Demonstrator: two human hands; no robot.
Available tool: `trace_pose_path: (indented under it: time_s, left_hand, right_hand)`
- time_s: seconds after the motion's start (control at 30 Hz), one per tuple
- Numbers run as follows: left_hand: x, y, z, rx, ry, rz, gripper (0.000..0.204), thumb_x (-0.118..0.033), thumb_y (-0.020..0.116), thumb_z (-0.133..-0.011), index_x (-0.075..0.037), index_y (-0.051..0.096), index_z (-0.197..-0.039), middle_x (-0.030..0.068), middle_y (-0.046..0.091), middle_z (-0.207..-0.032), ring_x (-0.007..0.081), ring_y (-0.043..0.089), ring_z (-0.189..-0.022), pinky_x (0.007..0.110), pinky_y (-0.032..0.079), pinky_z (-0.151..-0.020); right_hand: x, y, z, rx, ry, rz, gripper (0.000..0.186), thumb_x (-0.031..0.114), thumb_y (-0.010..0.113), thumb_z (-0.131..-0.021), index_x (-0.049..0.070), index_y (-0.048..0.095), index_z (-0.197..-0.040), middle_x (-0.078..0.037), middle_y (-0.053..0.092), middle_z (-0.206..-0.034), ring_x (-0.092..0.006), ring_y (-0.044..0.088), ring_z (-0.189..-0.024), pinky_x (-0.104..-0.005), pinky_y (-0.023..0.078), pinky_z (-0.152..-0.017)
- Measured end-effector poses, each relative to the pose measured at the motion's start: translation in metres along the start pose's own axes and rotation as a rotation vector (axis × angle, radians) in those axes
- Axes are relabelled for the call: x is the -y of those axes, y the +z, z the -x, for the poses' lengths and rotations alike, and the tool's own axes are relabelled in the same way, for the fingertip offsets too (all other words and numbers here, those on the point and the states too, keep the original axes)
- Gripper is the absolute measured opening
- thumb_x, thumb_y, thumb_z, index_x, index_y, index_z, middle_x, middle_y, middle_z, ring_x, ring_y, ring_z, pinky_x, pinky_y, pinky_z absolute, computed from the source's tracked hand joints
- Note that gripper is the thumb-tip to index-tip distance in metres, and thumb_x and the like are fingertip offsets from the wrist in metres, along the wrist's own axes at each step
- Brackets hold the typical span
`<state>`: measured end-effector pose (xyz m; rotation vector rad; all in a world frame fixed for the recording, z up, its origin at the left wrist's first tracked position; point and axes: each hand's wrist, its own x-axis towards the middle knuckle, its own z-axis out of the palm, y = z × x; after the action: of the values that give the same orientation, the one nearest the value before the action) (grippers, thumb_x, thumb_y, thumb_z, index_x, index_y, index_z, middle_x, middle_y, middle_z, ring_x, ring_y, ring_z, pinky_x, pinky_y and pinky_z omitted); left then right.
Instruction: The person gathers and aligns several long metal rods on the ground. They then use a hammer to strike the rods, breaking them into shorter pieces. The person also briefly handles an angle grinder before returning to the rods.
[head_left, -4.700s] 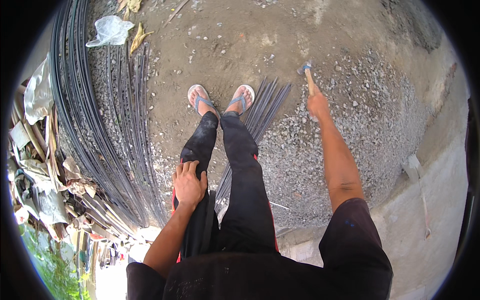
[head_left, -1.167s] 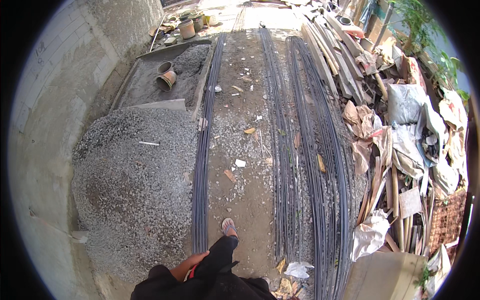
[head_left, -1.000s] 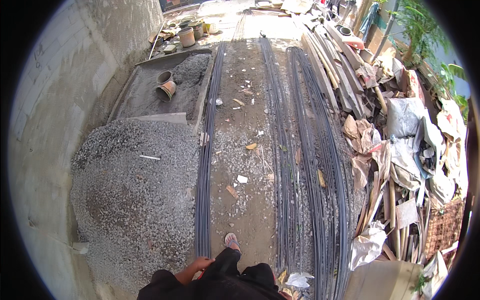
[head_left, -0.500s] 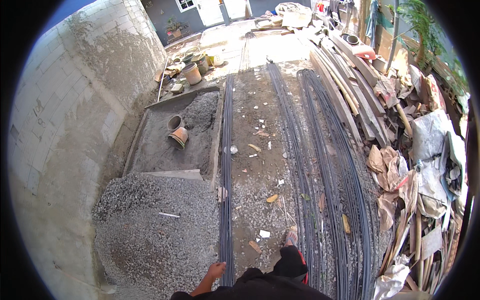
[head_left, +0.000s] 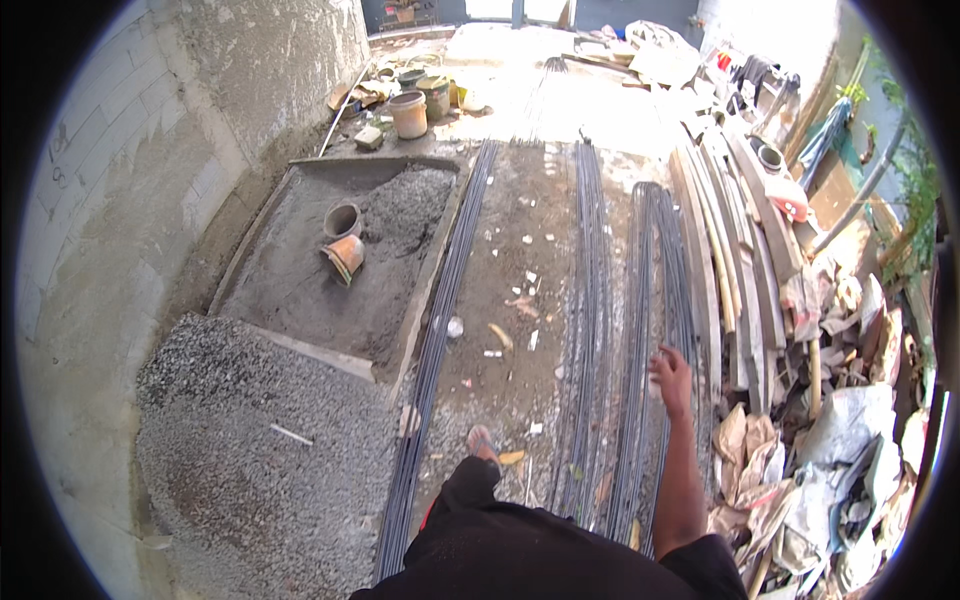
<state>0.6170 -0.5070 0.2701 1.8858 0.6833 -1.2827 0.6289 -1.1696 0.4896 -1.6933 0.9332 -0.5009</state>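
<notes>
My right hand (head_left: 672,380) reaches forward from the lower right, with loosely bent fingers a little apart and nothing in them. It hangs above the long bundles of thin dark steel rods (head_left: 640,400) lying on the ground, and does not appear to touch them. My left hand is out of view. Another rod bundle (head_left: 445,290) runs along the left of the walking strip. My left foot (head_left: 482,442), in a sandal, is planted on the dirt just right of it.
Left lies a gravel heap (head_left: 270,450); beyond it, a framed mixing bed (head_left: 290,250) holds two buckets (head_left: 343,258). More buckets (head_left: 408,115) stand near the wall (head_left: 110,250). Timber planks (head_left: 745,270) and crumpled sacks (head_left: 850,430) line the right. Small debris (head_left: 502,337) dots the path.
My left hand has left the view and my right hand has swung in on the right. My left foot now shows forward instead of the right one. The view has moved forward and turned.
</notes>
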Motion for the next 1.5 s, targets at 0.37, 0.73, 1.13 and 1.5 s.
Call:
trace_pose_path:
  time_s: [0.37,0.73,1.13,1.5]
  left_hand:
    - [-0.489,-0.107,-0.125,-0.262,0.437,0.269,0.035,-0.034,0.065,-0.100,-0.001,0.069,-0.110,0.0047,0.069,-0.090,0.0134,0.065,-0.074,0.030,0.048,-0.057]
    - [-0.749,0.039,-0.165,-0.048,0.345,-0.119,0.051,-0.043,0.068,-0.097,0.003,0.070,-0.118,0.0121,0.074,-0.105,0.0197,0.070,-0.091,0.032,0.053,-0.077]
    - [-0.883,0.001,-0.248,-0.106,-0.108,0.099,0.044,-0.044,0.064,-0.098,-0.004,0.070,-0.116,0.0088,0.070,-0.094,0.0232,0.069,-0.082,0.043,0.054,-0.068]
    - [-1.297,-0.017,-0.348,-0.141,0.215,-0.003,0.042,-0.041,0.069,-0.096,-0.001,0.071,-0.108,0.0038,0.068,-0.088,0.0153,0.065,-0.072,0.033,0.049,-0.060]
  right_hand:
    - [-0.218,0.046,0.176,0.177,1.468,0.106,0.035,0.015,0.058,-0.099,0.002,0.061,-0.132,-0.013,0.071,-0.098,-0.0238,0.072,-0.079,-0.0377,0.058,-0.062]
    - [-0.069,0.139,-0.345,0.008,0.778,-0.063,0.035,0.021,0.061,-0.097,0.002,0.065,-0.127,-0.011,0.072,-0.099,-0.0194,0.072,-0.082,-0.0356,0.058,-0.064]
    - [0.117,0.117,-0.804,-0.095,0.312,0.036,0.035,0.016,0.058,-0.102,0.001,0.061,-0.133,-0.009,0.071,-0.102,-0.0169,0.070,-0.086,-0.0298,0.055,-0.067]
    - [0.024,0.242,-0.687,0.071,1.434,0.006,0.033,0.019,0.057,-0.101,0.003,0.062,-0.129,-0.011,0.069,-0.098,-0.0238,0.071,-0.081,-0.0382,0.057,-0.061]
